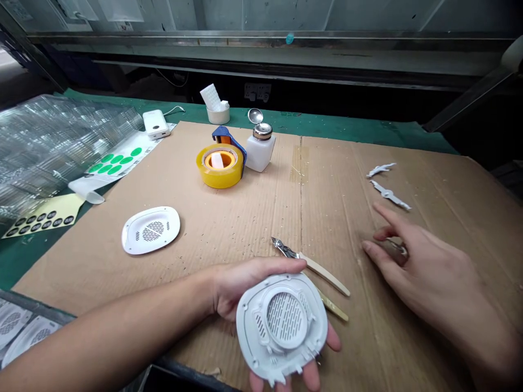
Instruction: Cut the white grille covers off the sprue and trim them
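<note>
A pale grey plastic grille cover [286, 321] is held at the near middle by the left hand [241, 283], gripped between the thumb on its far rim and the fingers beneath, its ringed side turned up and its small tabs toward the near edge. Side-cutting nippers [327, 276] are laid just beyond the cover, between the hands but closer to the left; their long axis slants from tip at far left to handles at near right. The right hand [433, 272] is poised with index finger and thumb apart, just nearer than two grey plastic scraps [390, 195]; a small glint beneath it cannot be made out. At near left, more grille covers [38, 333] are contained in a dark-rimmed tray [36, 304]. At the far side, a white perforated block [211, 97] is stood in a round white tub [218, 116], beyond a metal-capped white bottle [259, 152] whose contents are not shown.
</note>
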Demonstrator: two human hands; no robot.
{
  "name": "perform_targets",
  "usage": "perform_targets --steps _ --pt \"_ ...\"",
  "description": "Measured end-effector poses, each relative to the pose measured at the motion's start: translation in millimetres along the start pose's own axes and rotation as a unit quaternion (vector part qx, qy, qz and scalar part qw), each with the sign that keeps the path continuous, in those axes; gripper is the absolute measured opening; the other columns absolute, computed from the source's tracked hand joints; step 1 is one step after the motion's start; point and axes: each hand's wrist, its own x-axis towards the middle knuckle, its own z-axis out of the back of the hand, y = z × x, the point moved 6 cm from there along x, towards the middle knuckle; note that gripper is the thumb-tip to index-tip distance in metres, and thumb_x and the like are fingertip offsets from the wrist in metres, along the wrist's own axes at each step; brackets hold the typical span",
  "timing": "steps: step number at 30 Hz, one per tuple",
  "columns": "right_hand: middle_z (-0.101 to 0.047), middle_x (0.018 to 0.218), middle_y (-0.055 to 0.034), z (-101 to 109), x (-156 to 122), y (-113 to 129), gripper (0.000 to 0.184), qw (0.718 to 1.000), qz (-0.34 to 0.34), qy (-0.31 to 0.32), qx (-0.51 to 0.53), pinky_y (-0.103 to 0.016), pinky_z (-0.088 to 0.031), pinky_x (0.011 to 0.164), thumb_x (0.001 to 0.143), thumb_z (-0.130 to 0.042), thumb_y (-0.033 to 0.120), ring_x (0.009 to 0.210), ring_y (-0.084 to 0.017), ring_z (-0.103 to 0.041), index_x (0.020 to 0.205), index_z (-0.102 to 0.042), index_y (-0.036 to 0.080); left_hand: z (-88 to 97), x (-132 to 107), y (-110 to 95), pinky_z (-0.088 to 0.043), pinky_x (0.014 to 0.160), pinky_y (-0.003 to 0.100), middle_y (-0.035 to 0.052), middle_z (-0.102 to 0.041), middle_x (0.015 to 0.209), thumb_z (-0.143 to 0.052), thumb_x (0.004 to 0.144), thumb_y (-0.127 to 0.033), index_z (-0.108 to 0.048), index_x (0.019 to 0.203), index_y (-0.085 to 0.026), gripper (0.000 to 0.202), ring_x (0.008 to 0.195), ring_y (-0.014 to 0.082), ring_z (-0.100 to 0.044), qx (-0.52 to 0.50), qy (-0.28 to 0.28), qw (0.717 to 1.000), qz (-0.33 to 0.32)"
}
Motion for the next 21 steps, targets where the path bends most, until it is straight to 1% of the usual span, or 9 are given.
perform_targets --steps 2,4,5,7,10,12,14,17,21 --pt "-0.072 0.086 -0.0057 -4 -1 -1 0.025 0.999 -0.008 0.030 -0.016 -0.032 -0.044 0.051 0.093 -0.054 0.039 0.068 -0.024 -0.067 0.109 -0.065 0.022 -0.3 -1 0 -0.053 0.059 0.056 0.0080 -0.061 0.056 -0.010 0.092 -0.067 -0.067 0.080 -0.014 0.080 0.078 0.0378 -0.072 -0.006 0.006 1.000 -0.004" --pt "-0.073 0.081 -0.0043 -6 -2 1 0.018 0.998 -0.004 0.049 -0.030 -0.032 -0.044 0.051 0.093 -0.055 0.036 0.069 -0.025 -0.068 0.086 -0.065 0.023 0.8 -1 1 -0.054 0.056 0.054 0.0082 -0.062 0.058 -0.010 0.092 -0.068 -0.067 0.081 -0.014 0.079 0.072 0.0361 -0.072 -0.014 0.012 1.000 -0.007" --pt "-0.072 0.082 -0.0045 -6 -2 2 0.015 0.998 -0.003 0.050 -0.034 -0.032 -0.043 0.050 0.092 -0.055 0.033 0.068 -0.025 -0.067 0.085 -0.064 0.022 1.8 0 2 -0.054 0.053 0.052 0.0082 -0.062 0.059 -0.010 0.092 -0.068 -0.067 0.082 -0.013 0.079 0.068 0.0347 -0.072 -0.018 0.016 1.000 -0.008" --pt "-0.072 0.094 -0.0080 -4 -2 4 0.014 0.998 -0.011 0.042 -0.049 -0.032 -0.039 0.047 0.089 -0.055 0.023 0.069 -0.025 -0.067 0.099 -0.064 0.021 4.5 2 2 -0.055 0.048 0.045 0.0088 -0.063 0.063 -0.012 0.092 -0.069 -0.068 0.089 -0.012 0.080 0.061 0.0305 -0.071 -0.033 0.023 0.999 -0.030" --pt "-0.067 0.111 -0.0112 3 0 8 0.036 0.998 -0.020 0.023 -0.060 -0.031 -0.036 0.045 0.085 -0.051 0.015 0.069 -0.024 -0.066 0.119 -0.061 0.021 11.3 2 -14 -0.057 0.051 0.035 0.0131 -0.069 0.083 -0.023 0.089 -0.074 -0.066 0.111 -0.012 0.078 0.065 0.0253 -0.071 -0.091 0.017 0.978 -0.189" --pt "-0.069 0.104 -0.0093 12 1 12 0.029 0.999 -0.012 -0.011 -0.044 -0.031 -0.039 0.048 0.088 -0.050 0.019 0.068 -0.023 -0.065 0.113 -0.063 0.020 16.5 -6 -29 -0.059 0.058 0.034 0.0163 -0.069 0.099 -0.031 0.087 -0.075 -0.061 0.123 -0.015 0.076 0.077 0.0269 -0.072 -0.111 0.000 0.934 -0.338" --pt "-0.070 0.089 -0.0063 22 0 19 0.017 0.998 0.009 -0.053 -0.017 -0.031 -0.041 0.052 0.093 -0.050 0.025 0.067 -0.022 -0.064 0.100 -0.065 0.019 18.6 -16 -38 -0.060 0.063 0.036 0.0180 -0.068 0.107 -0.036 0.087 -0.073 -0.057 0.128 -0.016 0.074 0.086 0.0299 -0.071 -0.100 -0.021 0.893 -0.438" --pt "-0.062 0.068 -0.0006 36 -4 46 0.013 0.988 0.106 -0.099 0.046 -0.028 -0.038 0.052 0.095 -0.054 0.022 0.056 -0.013 -0.056 0.096 -0.066 0.015 19.1 -24 -43 -0.060 0.065 0.037 0.0189 -0.068 0.109 -0.039 0.088 -0.072 -0.056 0.129 -0.015 0.073 0.090 0.0314 -0.070 -0.084 -0.049 0.866 -0.491" --pt "-0.052 0.061 0.0023 43 -23 99 0.030 0.943 0.280 -0.120 0.135 -0.029 -0.030 0.048 0.093 -0.048 0.008 0.051 -0.012 -0.048 0.121 -0.060 0.008 20.0 -27 -46 -0.060 0.065 0.037 0.0190 -0.069 0.109 -0.040 0.088 -0.072 -0.055 0.129 -0.015 0.072 0.090 0.0327 -0.071 -0.068 -0.075 0.853 -0.511"
